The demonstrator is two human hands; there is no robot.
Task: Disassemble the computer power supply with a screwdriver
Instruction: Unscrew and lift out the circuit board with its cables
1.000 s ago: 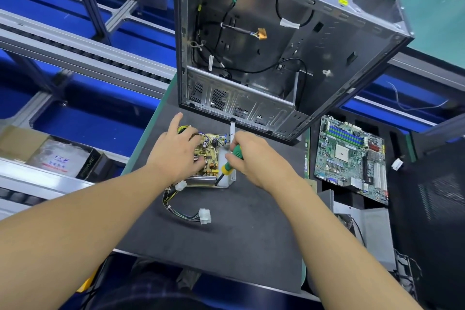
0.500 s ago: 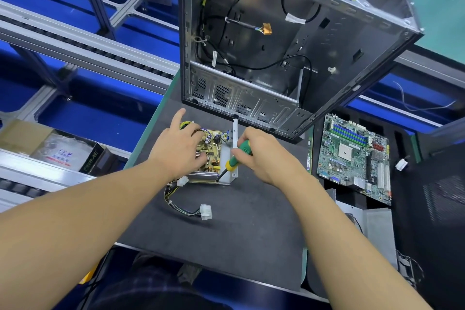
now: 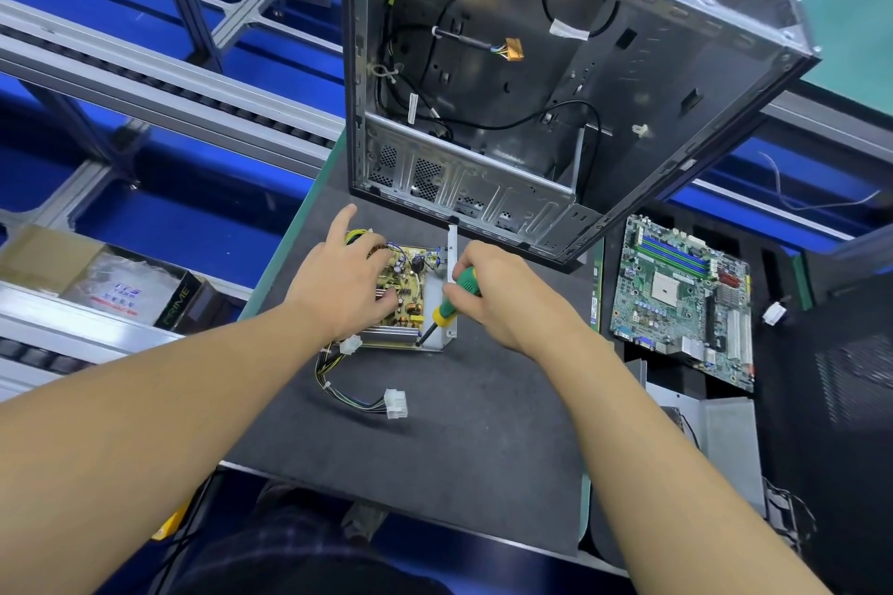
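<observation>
Gripping the screwdriver handle is my right hand; my left hand presses open-fingered on the board. At 6 o'clock of the open case lies the power supply. Risk: the tilted tip, at the supply's 5 o'clock corner, may slip and gouge components.

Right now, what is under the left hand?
The left hand rests on the power supply's circuit board, inside its open metal housing. Yellow wires show beside the fingers. The board's left part is covered by the hand.
</observation>
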